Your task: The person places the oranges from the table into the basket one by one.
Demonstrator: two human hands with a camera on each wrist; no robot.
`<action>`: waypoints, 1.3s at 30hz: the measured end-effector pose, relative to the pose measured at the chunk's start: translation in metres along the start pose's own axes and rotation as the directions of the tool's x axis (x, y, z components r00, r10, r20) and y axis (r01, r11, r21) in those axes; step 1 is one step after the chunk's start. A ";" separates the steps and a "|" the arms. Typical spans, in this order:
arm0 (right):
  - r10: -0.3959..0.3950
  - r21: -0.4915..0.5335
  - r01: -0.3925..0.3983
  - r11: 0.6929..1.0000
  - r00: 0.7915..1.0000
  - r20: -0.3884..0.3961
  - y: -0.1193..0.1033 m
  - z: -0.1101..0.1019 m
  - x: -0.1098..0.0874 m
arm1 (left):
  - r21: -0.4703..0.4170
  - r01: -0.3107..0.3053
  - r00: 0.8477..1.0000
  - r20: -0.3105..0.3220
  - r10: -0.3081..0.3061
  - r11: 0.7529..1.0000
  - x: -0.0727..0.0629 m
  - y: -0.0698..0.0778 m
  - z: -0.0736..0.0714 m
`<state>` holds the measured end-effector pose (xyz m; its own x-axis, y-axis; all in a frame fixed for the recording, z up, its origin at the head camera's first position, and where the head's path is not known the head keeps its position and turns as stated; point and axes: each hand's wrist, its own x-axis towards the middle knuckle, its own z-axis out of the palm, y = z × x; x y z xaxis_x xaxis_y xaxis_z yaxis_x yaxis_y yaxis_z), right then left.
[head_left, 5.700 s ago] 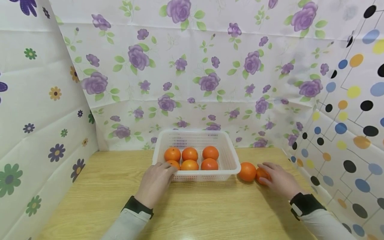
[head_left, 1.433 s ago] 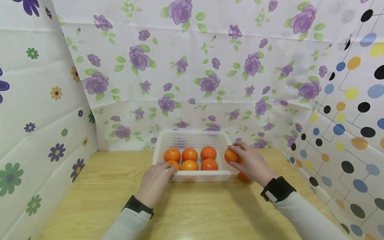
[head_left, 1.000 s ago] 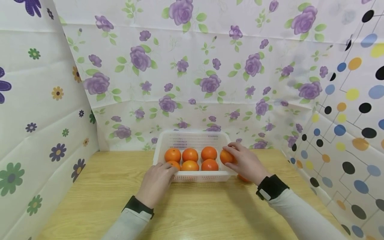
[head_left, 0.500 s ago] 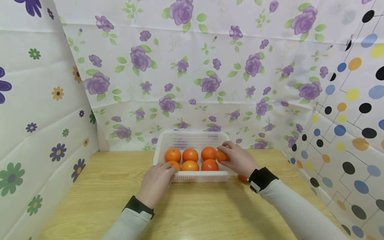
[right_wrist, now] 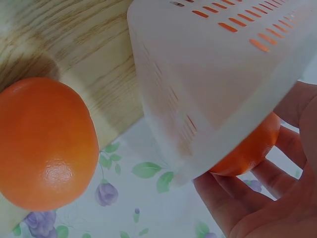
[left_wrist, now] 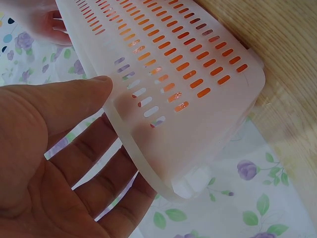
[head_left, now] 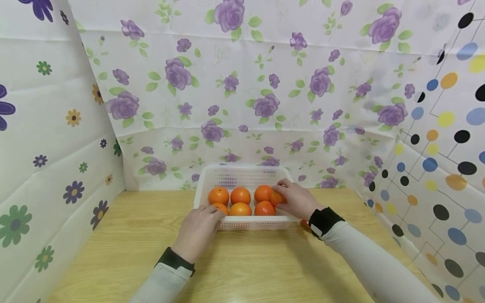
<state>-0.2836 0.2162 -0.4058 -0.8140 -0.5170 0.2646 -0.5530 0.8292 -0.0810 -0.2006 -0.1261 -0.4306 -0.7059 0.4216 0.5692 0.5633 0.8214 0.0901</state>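
A white perforated plastic basket (head_left: 244, 219) stands on the table with several oranges (head_left: 240, 209) in rows inside. My left hand (head_left: 198, 227) grips its near left rim; in the left wrist view the thumb lies on the outside of the wall (left_wrist: 198, 114) and the fingers are behind the rim. My right hand (head_left: 299, 200) reaches over the right end and holds an orange (head_left: 278, 198) inside the basket, against the oranges at its right. In the right wrist view that held orange (right_wrist: 252, 148) shows beyond the rim, partly hidden by it.
One loose orange (right_wrist: 47, 144) lies on the wooden table (head_left: 242, 265) just right of the basket, mostly hidden under my right wrist in the head view. A flowered sheet (head_left: 242, 84) hangs behind the basket, and a dotted sheet (head_left: 435, 168) rises at the right.
My right hand has taken the outermost orange from the table, carried it over the basket's right edge, and moved it left and lower inside. My left hand has stayed on the rim.
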 end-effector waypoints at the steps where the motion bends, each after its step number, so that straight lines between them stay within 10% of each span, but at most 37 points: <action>1: 0.006 0.002 -0.006 1.000 1.000 0.006 0.000 0.000 0.001 | 0.001 -0.003 1.000 -0.003 0.003 1.000 0.000 0.000 0.000; 39: 0.046 -0.020 -0.043 0.999 0.988 0.147 0.008 0.020 0.013 | 0.017 0.019 0.999 0.027 -0.019 1.000 0.001 0.001 -0.002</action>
<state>-0.3022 0.2122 -0.4223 -0.8557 -0.5042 0.1168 -0.5137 0.8549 -0.0727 -0.1998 -0.1258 -0.4280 -0.7280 0.4157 0.5452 0.5425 0.8355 0.0873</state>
